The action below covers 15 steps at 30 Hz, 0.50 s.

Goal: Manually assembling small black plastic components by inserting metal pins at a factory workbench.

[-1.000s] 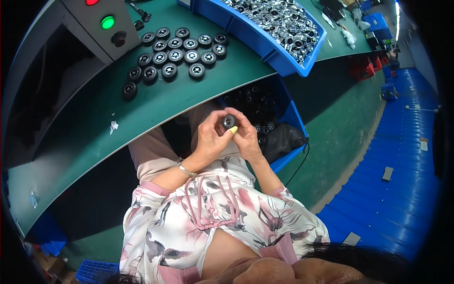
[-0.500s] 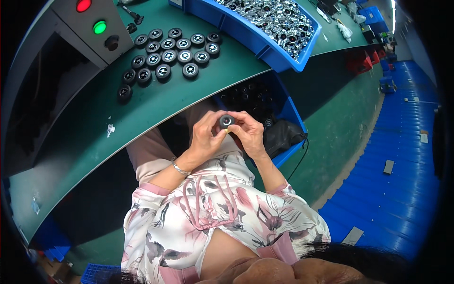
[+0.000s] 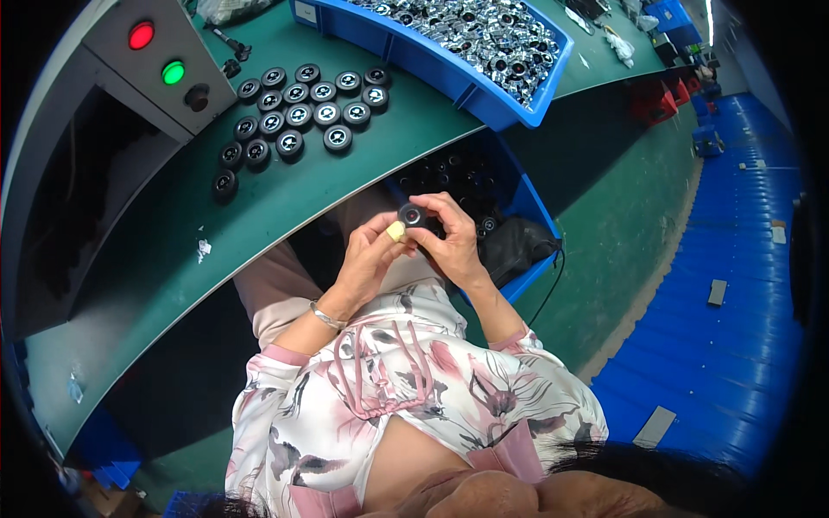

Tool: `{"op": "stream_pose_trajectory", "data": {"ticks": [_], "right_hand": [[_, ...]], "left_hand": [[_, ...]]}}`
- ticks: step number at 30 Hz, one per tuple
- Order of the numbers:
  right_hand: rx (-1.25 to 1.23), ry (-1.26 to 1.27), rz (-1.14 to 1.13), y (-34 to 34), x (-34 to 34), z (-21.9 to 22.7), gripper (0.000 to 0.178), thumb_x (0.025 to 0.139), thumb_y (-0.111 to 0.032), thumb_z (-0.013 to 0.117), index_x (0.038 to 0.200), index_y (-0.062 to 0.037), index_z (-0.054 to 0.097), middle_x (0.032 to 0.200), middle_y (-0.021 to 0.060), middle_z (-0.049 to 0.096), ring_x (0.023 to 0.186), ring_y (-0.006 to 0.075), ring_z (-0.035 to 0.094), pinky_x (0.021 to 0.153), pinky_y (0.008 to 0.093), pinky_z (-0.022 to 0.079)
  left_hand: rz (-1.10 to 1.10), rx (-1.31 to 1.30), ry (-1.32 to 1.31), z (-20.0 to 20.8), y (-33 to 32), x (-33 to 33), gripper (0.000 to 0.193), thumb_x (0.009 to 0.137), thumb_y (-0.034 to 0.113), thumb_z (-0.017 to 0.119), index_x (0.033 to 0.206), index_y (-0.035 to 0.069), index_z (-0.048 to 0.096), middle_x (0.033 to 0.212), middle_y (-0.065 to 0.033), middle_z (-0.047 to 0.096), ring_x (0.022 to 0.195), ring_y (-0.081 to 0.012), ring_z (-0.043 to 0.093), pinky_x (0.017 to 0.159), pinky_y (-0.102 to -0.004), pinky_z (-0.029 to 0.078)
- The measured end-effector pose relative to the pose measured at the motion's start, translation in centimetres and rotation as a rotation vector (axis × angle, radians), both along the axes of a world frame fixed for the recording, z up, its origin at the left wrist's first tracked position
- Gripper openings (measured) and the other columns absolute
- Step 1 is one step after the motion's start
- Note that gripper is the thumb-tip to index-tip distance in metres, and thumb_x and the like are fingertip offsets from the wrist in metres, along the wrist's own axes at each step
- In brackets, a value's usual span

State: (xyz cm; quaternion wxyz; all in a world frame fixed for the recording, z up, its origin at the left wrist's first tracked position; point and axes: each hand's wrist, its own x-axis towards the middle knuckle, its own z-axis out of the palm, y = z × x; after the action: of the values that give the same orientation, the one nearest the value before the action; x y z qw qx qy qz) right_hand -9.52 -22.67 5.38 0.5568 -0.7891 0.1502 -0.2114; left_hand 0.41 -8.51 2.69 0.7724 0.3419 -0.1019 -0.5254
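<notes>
Black and round, the wheel [image 3: 412,216] sits pinched between the fingers of my right hand [image 3: 453,238], nearer than the tabletop [image 3: 294,190], and I judge it could slip free if my left hand [image 3: 367,259], whose finger closure I cannot tell, nudges it while that pinch slackens.

Green floor [image 3: 604,207] lies between a green workbench [image 3: 155,250] and ribbed blue sheeting [image 3: 717,345].

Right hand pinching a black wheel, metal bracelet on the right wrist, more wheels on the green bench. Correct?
No, wrong wrist: the head view shows the metal bracelet on the left wrist. The rest holds: right hand pinching a black wheel, more wheels on the green bench.
</notes>
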Motion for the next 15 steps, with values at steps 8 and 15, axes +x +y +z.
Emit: {"op": "stream_pose_trajectory", "data": {"ticks": [8, 15], "right_hand": [[0.444, 0.006, -0.014, 0.3, 0.0, -0.9, 0.023, 0.095, -0.007, 0.063, 0.117, 0.0015, 0.061, 0.1, 0.0027, 0.062, 0.093, 0.0095, 0.059, 0.085, 0.0239, 0.048], [0.293, 0.023, -0.121, 1.2, 0.2, -2.0, 0.019, 0.1, -0.016, 0.06, 0.091, 0.0004, 0.064, 0.083, 0.0005, 0.063, 0.076, 0.006, 0.055, 0.068, 0.0228, 0.045]], "left_hand": [[0.211, 0.153, -0.581, -1.1, -0.1, -0.3, 0.02, 0.092, 0.001, 0.063, 0.11, -0.007, 0.064, 0.097, -0.0081, 0.069, 0.083, -0.0118, 0.066, 0.075, -0.0251, 0.055], [0.107, 0.109, -0.246, -2.2, 0.2, -0.1, 0.022, 0.092, 0.005, 0.067, 0.111, -0.006, 0.065, 0.096, -0.0074, 0.069, 0.083, -0.0114, 0.065, 0.078, -0.0259, 0.054]]}}
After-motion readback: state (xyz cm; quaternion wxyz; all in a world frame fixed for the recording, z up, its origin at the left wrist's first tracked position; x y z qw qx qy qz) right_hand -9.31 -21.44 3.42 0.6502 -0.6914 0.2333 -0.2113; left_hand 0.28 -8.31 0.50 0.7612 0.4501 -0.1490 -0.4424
